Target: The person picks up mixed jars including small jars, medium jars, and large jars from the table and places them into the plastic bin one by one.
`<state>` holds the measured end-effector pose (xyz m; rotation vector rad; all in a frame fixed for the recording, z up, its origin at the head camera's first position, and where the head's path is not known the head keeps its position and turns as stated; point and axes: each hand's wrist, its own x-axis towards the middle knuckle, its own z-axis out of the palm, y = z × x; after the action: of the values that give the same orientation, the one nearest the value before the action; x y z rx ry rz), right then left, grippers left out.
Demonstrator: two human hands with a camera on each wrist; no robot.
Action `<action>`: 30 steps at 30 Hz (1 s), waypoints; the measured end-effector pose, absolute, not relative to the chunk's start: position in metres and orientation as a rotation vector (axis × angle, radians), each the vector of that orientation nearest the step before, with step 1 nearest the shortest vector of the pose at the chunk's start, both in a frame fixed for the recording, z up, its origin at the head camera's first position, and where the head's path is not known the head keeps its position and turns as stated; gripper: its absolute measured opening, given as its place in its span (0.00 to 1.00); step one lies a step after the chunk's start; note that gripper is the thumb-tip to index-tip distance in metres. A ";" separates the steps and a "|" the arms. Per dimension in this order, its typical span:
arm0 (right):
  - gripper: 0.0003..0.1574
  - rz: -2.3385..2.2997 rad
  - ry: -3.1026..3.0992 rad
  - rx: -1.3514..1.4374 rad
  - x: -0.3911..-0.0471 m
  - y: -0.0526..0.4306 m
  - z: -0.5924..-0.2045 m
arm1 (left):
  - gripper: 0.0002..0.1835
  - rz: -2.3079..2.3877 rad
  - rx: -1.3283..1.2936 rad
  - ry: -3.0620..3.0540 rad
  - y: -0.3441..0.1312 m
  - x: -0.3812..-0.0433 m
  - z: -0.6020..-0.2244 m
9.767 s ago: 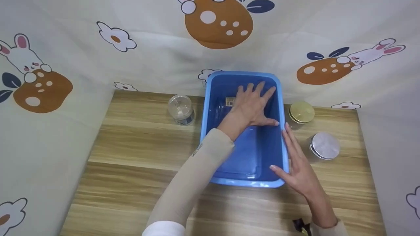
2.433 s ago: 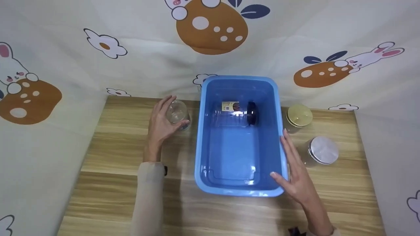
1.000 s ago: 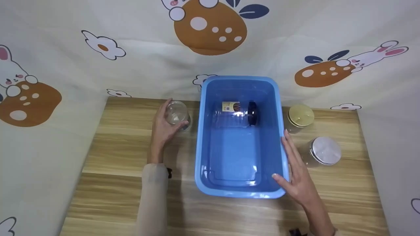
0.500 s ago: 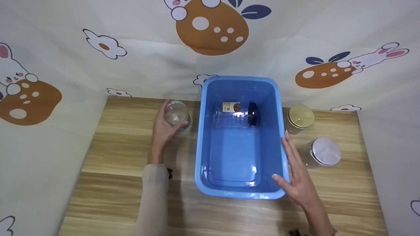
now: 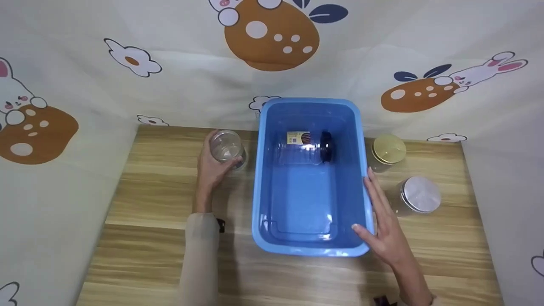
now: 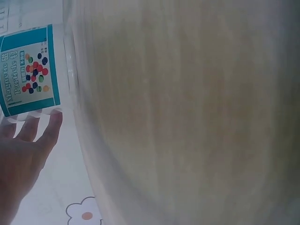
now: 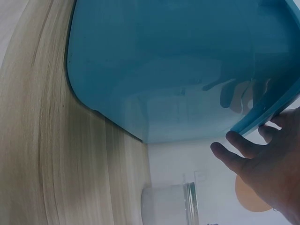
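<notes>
In the head view my left hand holds a clear plastic jar that stands on the table left of a blue bin. Its thumb is on the near side and its fingers wrap the far left side. The jar's teal label, reading "Magnetic Particle", shows in the left wrist view. My right hand holds the right rim of the blue bin, thumb over the rim and fingers along the outside. Inside the bin, a clear jar with a black lid and yellow label lies on its side.
Two lidded jars stand right of the bin: a gold-lidded jar at the back and a silver-lidded jar nearer. A patterned fabric wall rises behind and beside the wooden table.
My left hand has left the bin's inside and moved left onto the clear jar. Its fingers have since drawn closer round it. The right hand stays at the bin's rim.
</notes>
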<state>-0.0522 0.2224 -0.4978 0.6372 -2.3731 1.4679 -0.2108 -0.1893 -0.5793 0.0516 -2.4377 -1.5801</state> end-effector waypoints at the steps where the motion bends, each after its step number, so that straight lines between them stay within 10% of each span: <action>1: 0.57 1.466 -2.376 0.634 -0.052 0.222 -0.496 | 0.55 -1.590 0.052 -2.429 -0.189 -0.211 -0.580; 30: 0.59 1.457 -2.392 0.616 -0.053 0.227 -0.507 | 0.50 -1.728 0.107 -2.339 -0.183 -0.212 -0.577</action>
<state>-0.0529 0.2270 -0.5071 0.6156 -2.3924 1.4565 -0.2124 -0.1830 -0.5771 0.1066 -2.3390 -1.7279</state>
